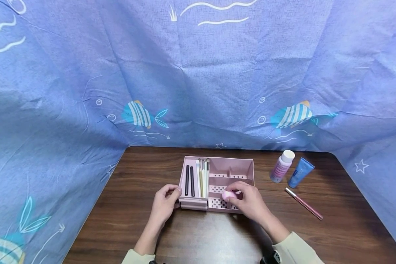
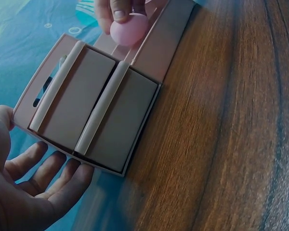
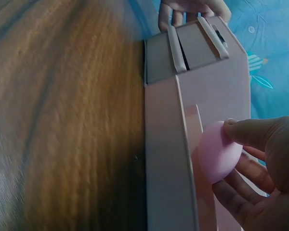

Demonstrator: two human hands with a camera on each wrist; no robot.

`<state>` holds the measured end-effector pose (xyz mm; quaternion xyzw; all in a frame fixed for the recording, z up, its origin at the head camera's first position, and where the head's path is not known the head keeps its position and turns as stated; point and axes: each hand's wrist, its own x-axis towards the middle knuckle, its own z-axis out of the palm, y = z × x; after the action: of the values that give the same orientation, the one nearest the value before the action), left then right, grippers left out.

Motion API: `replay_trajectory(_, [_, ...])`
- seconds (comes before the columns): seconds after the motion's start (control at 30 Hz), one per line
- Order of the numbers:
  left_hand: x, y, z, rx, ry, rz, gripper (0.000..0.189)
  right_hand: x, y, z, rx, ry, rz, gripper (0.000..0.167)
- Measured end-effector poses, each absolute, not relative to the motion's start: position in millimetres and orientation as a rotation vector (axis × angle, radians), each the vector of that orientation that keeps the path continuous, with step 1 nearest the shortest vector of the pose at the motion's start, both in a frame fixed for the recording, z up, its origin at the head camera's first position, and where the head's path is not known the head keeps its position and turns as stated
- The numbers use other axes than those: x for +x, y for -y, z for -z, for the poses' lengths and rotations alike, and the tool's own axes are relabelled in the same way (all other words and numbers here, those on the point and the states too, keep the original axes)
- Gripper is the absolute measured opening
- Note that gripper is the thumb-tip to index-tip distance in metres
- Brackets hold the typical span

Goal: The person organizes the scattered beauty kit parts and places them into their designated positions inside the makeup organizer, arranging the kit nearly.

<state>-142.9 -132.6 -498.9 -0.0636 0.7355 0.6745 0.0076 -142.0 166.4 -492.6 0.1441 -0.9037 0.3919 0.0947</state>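
A pink desk organizer [image 1: 231, 160] with two small front drawers [image 2: 120, 120] sits on the table. My left hand [image 1: 165, 202] grips its front left corner, thumb at the upper edge and fingers along the side. In my right hand [image 1: 247, 201] an egg-shaped pink makeup sponge [image 3: 218, 151] is pinched between thumb and fingers. The sponge is over the right front compartments, whose floor has dark holes. Two black pens or pencils [image 1: 192, 181] lie in the left section, beside several slim brushes [image 1: 202, 178] standing in a narrow slot.
Right of the organizer stand a pink bottle with a white cap [image 1: 282, 167] and a blue tube [image 1: 301, 172]. A slim pink tube with a silver end [image 1: 304, 204] lies nearer on the wooden table [image 1: 145, 168]. Behind hangs a blue fish-patterned cloth [image 1: 211, 91].
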Motion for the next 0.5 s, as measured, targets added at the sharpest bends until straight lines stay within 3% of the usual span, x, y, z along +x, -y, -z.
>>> replay_trajectory(0.5, [-140.1,132.4,497.2,-0.185,-2.329,-2.093,0.022,-134.8,-140.4,504.7,0.45,2.722,-1.115,0.028])
